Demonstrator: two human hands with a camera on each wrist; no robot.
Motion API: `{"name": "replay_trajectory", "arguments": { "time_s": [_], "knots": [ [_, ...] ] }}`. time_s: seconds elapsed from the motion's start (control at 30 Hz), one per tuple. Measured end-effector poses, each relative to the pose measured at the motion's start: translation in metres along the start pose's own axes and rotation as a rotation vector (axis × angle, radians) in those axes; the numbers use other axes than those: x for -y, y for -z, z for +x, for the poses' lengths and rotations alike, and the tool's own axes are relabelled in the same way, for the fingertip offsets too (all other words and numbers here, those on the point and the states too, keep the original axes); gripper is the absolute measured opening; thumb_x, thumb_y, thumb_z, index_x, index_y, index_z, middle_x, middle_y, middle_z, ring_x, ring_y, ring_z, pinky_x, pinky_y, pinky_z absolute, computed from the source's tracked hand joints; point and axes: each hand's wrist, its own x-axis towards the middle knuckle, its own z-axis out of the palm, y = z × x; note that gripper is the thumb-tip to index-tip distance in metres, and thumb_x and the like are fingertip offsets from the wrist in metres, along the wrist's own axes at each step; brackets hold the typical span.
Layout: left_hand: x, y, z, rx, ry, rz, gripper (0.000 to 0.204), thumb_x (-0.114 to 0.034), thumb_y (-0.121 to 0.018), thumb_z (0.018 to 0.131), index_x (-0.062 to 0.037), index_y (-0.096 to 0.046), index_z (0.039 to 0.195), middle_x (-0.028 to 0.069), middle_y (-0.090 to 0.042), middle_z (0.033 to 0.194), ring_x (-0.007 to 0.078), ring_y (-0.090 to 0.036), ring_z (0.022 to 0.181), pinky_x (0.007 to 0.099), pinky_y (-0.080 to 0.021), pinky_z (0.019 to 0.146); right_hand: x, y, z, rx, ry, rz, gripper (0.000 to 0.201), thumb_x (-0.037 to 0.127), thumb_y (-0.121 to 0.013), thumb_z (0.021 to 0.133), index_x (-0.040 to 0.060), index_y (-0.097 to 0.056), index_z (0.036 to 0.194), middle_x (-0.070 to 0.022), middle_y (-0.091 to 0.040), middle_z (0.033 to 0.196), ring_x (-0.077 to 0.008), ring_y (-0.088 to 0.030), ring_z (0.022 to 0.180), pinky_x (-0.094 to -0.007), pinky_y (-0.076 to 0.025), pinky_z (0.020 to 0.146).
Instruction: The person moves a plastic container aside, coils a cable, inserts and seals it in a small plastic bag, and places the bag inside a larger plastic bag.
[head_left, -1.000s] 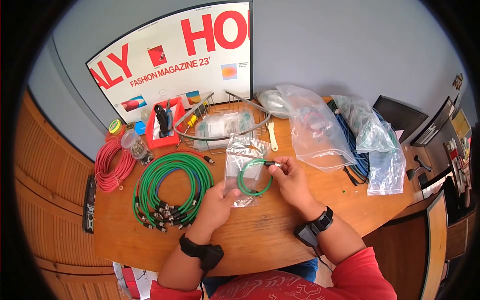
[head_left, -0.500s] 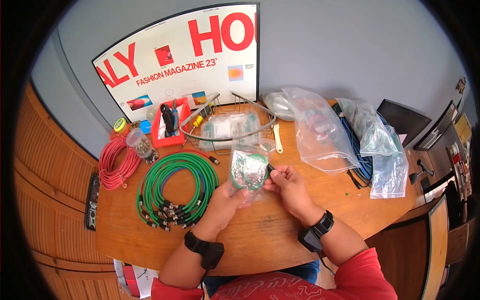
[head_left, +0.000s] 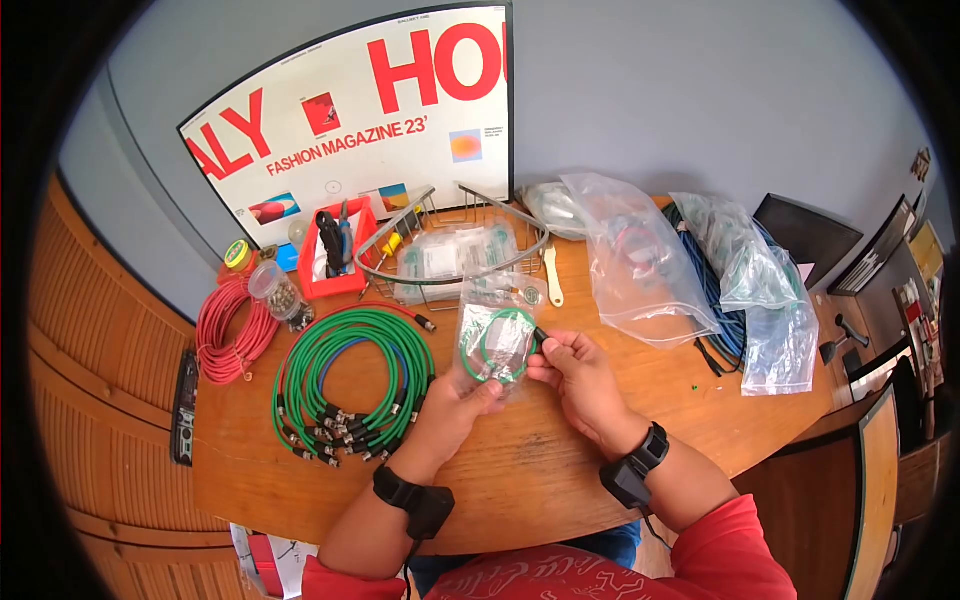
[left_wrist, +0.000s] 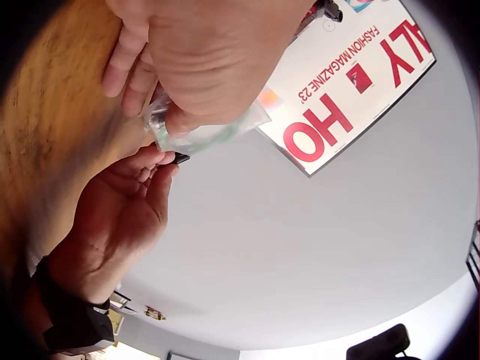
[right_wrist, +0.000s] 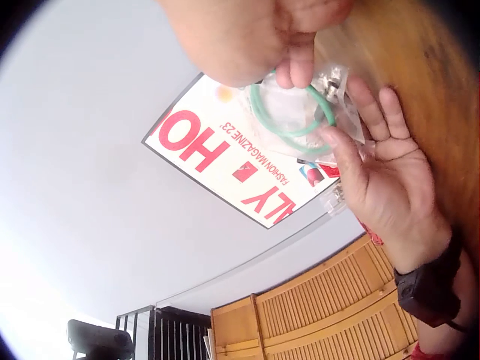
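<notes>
Left hand (head_left: 448, 412): thumb over the lower left edge of a small clear bag (head_left: 474, 345), fingers behind, gripping it between them; the right wrist view shows some of these fingers fairly straight. Right hand (head_left: 583, 385): thumb and fingers closed in a pinch on the black connector end (head_left: 541, 341) of a thin green cable (head_left: 485, 342), at the bag's right edge. The cable forms a small loop, held up with the bag above the wooden table (head_left: 515, 485), between the two hands. How much of the loop sits inside the bag is hard to tell, as the plastic is glossy and partly covered by the hands.

Left of the left hand: large coil of green cables (head_left: 290, 365), metal-tipped connectors gathered at its lower side. Beyond it, a red cable coil (head_left: 222, 343) and a clear jar (head_left: 274, 291) of small metal parts. Behind the held bag: wire basket (head_left: 535, 259) around flat clear packets (head_left: 440, 258); red bin (head_left: 330, 287) of tools to its left, pale-handled tool (head_left: 553, 277) just beside it on the right.
</notes>
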Motion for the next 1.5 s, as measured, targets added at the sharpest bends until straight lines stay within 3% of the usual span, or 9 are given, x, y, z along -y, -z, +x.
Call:
{"name": "replay_trajectory", "arguments": {
  "time_s": [0.27,0.33,0.47,0.57,0.63,0.7,1.03,1.3,1.5],
  "knots": [
    [0.006,0.003,0.002,-0.059,-0.058,-0.073,0.038,-0.019,-0.061,0.097,-0.0048,-0.052,0.132,0.0090,-0.063,0.122,0.0208,-0.065,0.106,0.0369,-0.056,0.086,-0.001,-0.005,-0.009,0.111,-0.143,0.094,0.018,0.012,-0.060,0.099,-0.0006,-0.054,0.110,-0.0103,-0.066,0.097,-0.0163,-0.067,0.082,-0.0268,-0.057,0.074],
    [0.002,0.004,0.002,-0.106,-0.099,-0.112,0.036,-0.018,-0.061,0.097,-0.0045,-0.053,0.129,0.0098,-0.064,0.119,0.0212,-0.067,0.101,0.0371,-0.057,0.085,0.002,-0.002,-0.009,0.268,-0.249,-0.010,0.020,0.014,-0.062,0.098,0.0014,-0.054,0.111,-0.0089,-0.067,0.097,-0.0141,-0.067,0.081,-0.0247,-0.056,0.071],
    [-0.006,0.006,-0.001,-0.004,-0.038,-0.228,0.033,-0.020,-0.060,0.098,-0.0035,-0.054,0.125,0.0104,-0.066,0.113,0.0229,-0.069,0.092,0.0371,-0.058,0.079,-0.005,-0.002,-0.007,0.314,-0.184,-0.007,0.023,0.017,-0.065,0.097,0.0037,-0.054,0.113,-0.0075,-0.067,0.098,-0.0116,-0.065,0.080,-0.0225,-0.052,0.068],
    [-0.005,0.008,0.000,0.066,-0.039,-0.326,0.037,-0.024,-0.061,0.098,-0.0026,-0.052,0.127,0.0107,-0.066,0.113,0.0240,-0.069,0.092,0.0367,-0.058,0.077,-0.005,-0.009,-0.010,0.130,-0.024,-0.159,0.026,0.020,-0.065,0.097,0.0054,-0.054,0.116,-0.0060,-0.066,0.098,-0.0097,-0.063,0.082,-0.0221,-0.050,0.068],
    [-0.003,0.007,0.000,0.100,-0.039,-0.356,0.040,-0.025,-0.061,0.098,-0.0020,-0.051,0.128,0.0112,-0.066,0.114,0.0247,-0.069,0.093,0.0364,-0.057,0.077,-0.004,-0.006,-0.008,0.371,-0.121,-0.245,0.029,0.022,-0.064,0.098,0.0053,-0.055,0.120,-0.0038,-0.066,0.100,-0.0082,-0.060,0.083,-0.0225,-0.049,0.070],
    [-0.004,0.004,-0.002,0.183,0.063,-0.331,0.044,-0.027,-0.062,0.097,-0.0014,-0.049,0.131,0.0138,-0.065,0.118,0.0256,-0.069,0.096,0.0362,-0.057,0.077,-0.005,-0.005,-0.009,0.388,-0.106,-0.221,0.028,0.022,-0.063,0.099,0.0048,-0.057,0.120,-0.0030,-0.066,0.099,-0.0078,-0.059,0.083,-0.0227,-0.049,0.071],
    [-0.005,0.005,0.000,0.199,0.129,-0.180,0.048,-0.023,-0.067,0.094,-0.0020,-0.048,0.133,0.0151,-0.065,0.119,0.0239,-0.068,0.099,0.0352,-0.057,0.079,-0.015,0.003,0.002,0.248,0.059,-0.237,0.024,0.019,-0.062,0.099,0.0037,-0.061,0.118,0.0008,-0.065,0.091,-0.0055,-0.055,0.076,-0.0215,-0.047,0.066],
    [-0.002,0.000,0.003,0.001,-0.105,-0.097,0.053,-0.018,-0.073,0.089,-0.0044,-0.048,0.132,0.0080,-0.066,0.117,0.0194,-0.067,0.098,0.0293,-0.055,0.081,-0.004,0.004,-0.001,0.320,-0.020,-0.223,0.027,0.015,-0.063,0.098,0.0022,-0.057,0.121,0.0003,-0.064,0.089,-0.0062,-0.057,0.074,-0.0228,-0.049,0.067],
    [-0.001,0.005,0.002,0.092,0.004,-0.074,0.048,-0.023,-0.071,0.092,-0.0050,-0.049,0.131,0.0069,-0.066,0.113,0.0177,-0.067,0.095,0.0298,-0.056,0.077,-0.008,0.002,0.000,0.352,-0.014,-0.103,0.023,0.008,-0.060,0.098,0.0010,-0.056,0.120,-0.0029,-0.064,0.095,-0.0098,-0.061,0.083,-0.0246,-0.052,0.075]
  ]
}}
